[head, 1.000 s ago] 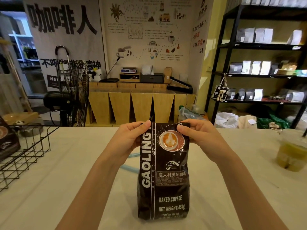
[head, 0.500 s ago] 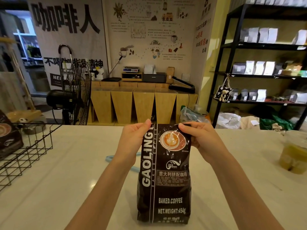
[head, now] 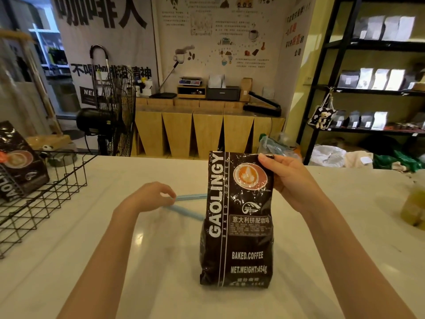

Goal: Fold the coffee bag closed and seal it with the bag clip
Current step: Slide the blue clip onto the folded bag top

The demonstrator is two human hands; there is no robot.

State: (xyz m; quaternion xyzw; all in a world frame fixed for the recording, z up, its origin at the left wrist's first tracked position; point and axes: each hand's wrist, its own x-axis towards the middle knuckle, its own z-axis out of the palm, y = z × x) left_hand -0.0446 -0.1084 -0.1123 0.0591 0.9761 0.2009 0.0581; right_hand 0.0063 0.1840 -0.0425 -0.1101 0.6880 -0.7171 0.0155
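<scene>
A black coffee bag (head: pixel 239 226) with white lettering stands upright on the white table (head: pixel 110 272), its top flat and unrolled. My right hand (head: pixel 289 180) pinches the bag's top right corner and keeps it standing. A light blue bag clip (head: pixel 188 211) lies on the table just left of the bag, spread open in a V, its far ends hidden behind the bag. My left hand (head: pixel 147 199) is down at the clip, thumb and fingertips closed on its hinge end.
A black wire basket (head: pixel 46 196) sits on the table at the left with another coffee bag (head: pixel 16 162) in it. A plastic cup of yellowish drink (head: pixel 414 208) stands at the right edge. A fan and shelves lie beyond the table.
My left hand has let go of the bag's top left corner and dropped left to the blue clip. My right hand still holds the bag's top.
</scene>
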